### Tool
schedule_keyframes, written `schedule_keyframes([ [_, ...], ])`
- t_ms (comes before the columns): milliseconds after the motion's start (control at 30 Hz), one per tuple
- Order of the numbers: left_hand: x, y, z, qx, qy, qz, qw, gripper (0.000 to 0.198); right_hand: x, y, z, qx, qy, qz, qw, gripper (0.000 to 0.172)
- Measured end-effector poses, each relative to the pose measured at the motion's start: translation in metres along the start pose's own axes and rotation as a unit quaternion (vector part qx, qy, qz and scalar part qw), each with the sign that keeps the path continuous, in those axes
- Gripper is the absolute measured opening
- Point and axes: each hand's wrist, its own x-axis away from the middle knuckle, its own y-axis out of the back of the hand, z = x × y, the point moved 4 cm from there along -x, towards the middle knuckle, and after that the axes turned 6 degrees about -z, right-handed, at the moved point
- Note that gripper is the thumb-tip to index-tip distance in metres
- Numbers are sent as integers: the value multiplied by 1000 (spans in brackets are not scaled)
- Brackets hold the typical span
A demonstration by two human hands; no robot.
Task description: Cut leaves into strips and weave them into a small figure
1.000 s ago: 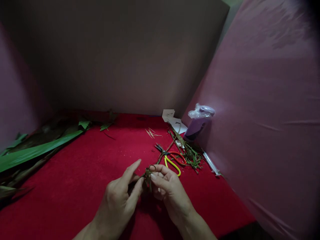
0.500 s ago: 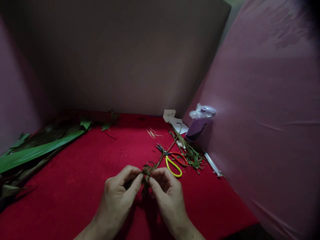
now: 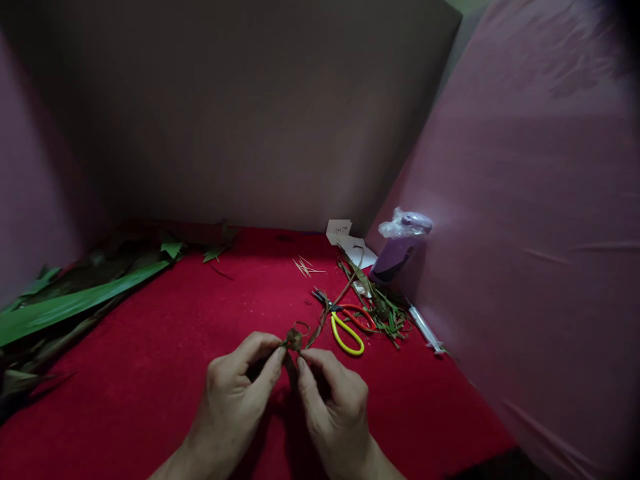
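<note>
A dry brown-green leaf strip (image 3: 294,339), bunched or knotted at its top, is pinched between my two hands. My left hand (image 3: 245,383) grips its left side between thumb and forefinger. On the other side, my right hand (image 3: 333,393) holds it the same way, fingertips close to those of the left. A thin brown stem (image 3: 350,283) runs from near the bunch up to the right, passing by the scissors (image 3: 347,323), which have one yellow and one red handle and lie just beyond my right hand. Whether stem and strip are joined I cannot tell.
Long green and dried leaves (image 3: 85,303) lie along the left. Toothpicks (image 3: 306,268) are scattered at the back centre. Leaf scraps (image 3: 387,310), a syringe (image 3: 425,329), a purple bottle (image 3: 397,257) with plastic wrap and white paper (image 3: 357,250) sit by the right wall.
My right hand has lowered slightly and its fingers have curled in closer at the strip. The bunched top now shows more clearly above the fingertips. My left hand has barely moved.
</note>
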Motion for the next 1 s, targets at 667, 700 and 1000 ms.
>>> schedule_keyframes([
  [667, -3, -4, 5, 100, 171, 8, 980, 10, -11, -7, -8, -106, -232, 66, 965, 20],
  [700, -3, -4, 4, 102, 171, 12, 980, 10, -11, -7, -7, -103, -228, 66, 966, 20],
  [1000, -4, -5, 8, 141, 221, 21, 965, 15, -14, -11, -8, -182, -307, 133, 925, 25],
])
